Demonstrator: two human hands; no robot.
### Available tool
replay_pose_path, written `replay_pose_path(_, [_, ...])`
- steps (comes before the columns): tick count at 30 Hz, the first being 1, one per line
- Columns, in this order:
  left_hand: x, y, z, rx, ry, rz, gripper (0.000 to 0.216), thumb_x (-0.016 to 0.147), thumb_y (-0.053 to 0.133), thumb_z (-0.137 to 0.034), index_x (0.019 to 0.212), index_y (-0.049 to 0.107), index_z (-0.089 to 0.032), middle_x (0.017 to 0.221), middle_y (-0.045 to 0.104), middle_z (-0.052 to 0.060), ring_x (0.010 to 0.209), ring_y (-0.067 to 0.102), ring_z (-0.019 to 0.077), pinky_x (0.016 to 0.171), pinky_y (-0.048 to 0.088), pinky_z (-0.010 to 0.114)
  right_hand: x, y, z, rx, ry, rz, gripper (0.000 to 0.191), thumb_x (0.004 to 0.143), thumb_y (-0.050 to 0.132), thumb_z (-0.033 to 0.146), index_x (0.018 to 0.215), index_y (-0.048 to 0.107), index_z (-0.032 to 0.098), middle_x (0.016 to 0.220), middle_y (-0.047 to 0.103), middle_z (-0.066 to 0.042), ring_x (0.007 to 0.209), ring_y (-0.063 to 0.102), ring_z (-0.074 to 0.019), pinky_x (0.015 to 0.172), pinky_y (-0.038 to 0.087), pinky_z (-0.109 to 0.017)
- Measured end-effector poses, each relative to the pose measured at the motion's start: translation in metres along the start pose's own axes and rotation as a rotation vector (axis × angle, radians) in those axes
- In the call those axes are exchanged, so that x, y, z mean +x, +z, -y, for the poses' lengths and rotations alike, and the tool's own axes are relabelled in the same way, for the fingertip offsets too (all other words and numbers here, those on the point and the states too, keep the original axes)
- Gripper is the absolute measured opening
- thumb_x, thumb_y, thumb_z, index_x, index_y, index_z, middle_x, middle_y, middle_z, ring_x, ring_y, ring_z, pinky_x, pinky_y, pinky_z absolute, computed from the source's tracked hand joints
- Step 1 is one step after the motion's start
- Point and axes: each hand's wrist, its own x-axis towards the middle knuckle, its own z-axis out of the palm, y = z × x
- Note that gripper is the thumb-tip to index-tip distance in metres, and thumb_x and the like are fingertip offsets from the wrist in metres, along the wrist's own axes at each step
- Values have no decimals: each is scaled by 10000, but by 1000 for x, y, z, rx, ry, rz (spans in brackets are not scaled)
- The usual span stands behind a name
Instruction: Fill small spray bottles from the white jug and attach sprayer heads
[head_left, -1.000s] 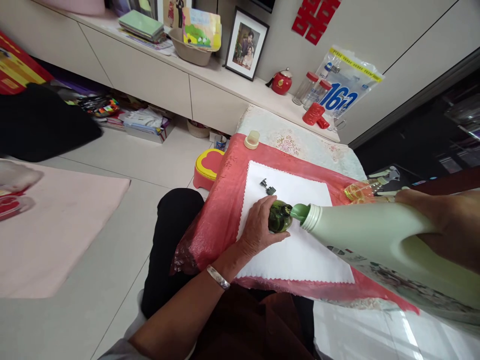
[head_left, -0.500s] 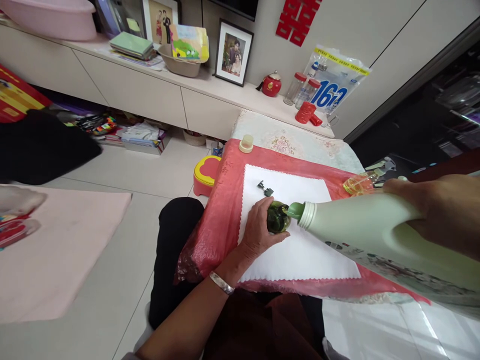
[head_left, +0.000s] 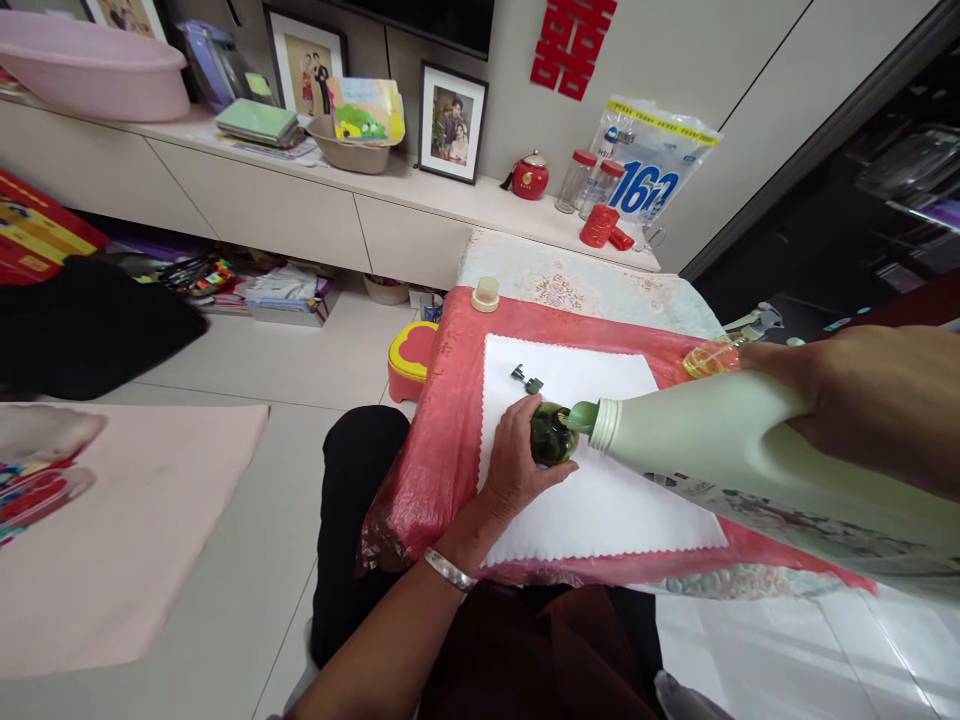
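Observation:
My left hand (head_left: 517, 455) is wrapped round a small dark green bottle (head_left: 550, 436) that stands on a white scallop-edged cloth (head_left: 600, 510). By its handle, my right hand (head_left: 885, 400) grips a large pale green jug (head_left: 705, 420), tipped to the left. The jug's green spout reaches the mouth of the small bottle; whether liquid is flowing I cannot make out. Just beyond my left hand lie small dark pump-top pieces (head_left: 527, 379). A pale cap (head_left: 486, 294) sits at the table's far left corner.
A clear spray bottle of yellow liquid (head_left: 712, 357) stands behind the jug. Red plastic sheeting (head_left: 420, 470) covers part of the table. A red and yellow stool (head_left: 409, 360) is at the left. Glass jars (head_left: 576, 182) and a red pot (head_left: 530, 177) line the cabinet behind.
The camera view has shifted slightly. Both hands keep their hold, and the jug remains tipped with its spout at the small bottle's mouth.

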Motion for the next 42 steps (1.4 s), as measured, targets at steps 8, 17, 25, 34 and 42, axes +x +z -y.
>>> replay_pose_path(8, [1, -1, 1, 3, 31, -14, 977, 696, 896, -450, 1477, 356, -221, 1400, 540, 172, 1308, 562, 375, 1098, 479, 614, -11, -24, 21, -82, 34, 136, 386, 839, 624, 226, 1201, 677, 349, 850, 655, -64, 654, 636, -200, 550, 441, -331])
replay_pose_path(17, [1, -1, 1, 17, 27, -7, 988, 690, 900, -438, 1481, 347, -229, 1399, 534, 168, 1311, 561, 379, 1100, 482, 615, -13, -31, 26, -73, 32, 171, 336, 818, 648, 211, 1099, 704, 386, 892, 667, -36, 736, 652, -211, 610, 450, -353])
replay_pose_path(25, [0, 0, 2, 25, 16, -3, 987, 689, 895, -476, 1480, 358, -230, 1406, 528, 166, 1316, 558, 379, 1109, 476, 615, -10, -37, 27, -34, 68, 193, 333, 822, 601, 224, 1100, 705, 376, 954, 660, -57, 792, 645, -227, 660, 436, -364])
replay_pose_path(34, [-1, 1, 3, 24, 36, -23, 979, 705, 883, -496, 1484, 357, -222, 1400, 520, 167, 1303, 560, 369, 1103, 484, 607, -13, -41, 32, -65, 51, 191, 315, 860, 576, 197, 1107, 689, 357, 952, 655, -49, 793, 642, -222, 648, 426, -350])
replay_pose_path(42, [-2, 1, 4, 49, 29, -22, 986, 706, 874, -536, 1486, 357, -227, 1392, 527, 164, 1297, 569, 367, 1098, 494, 596, -13, -38, 28, -8, 37, 168, 324, 832, 582, 197, 1087, 713, 349, 909, 647, -49, 738, 627, -201, 623, 404, -348])
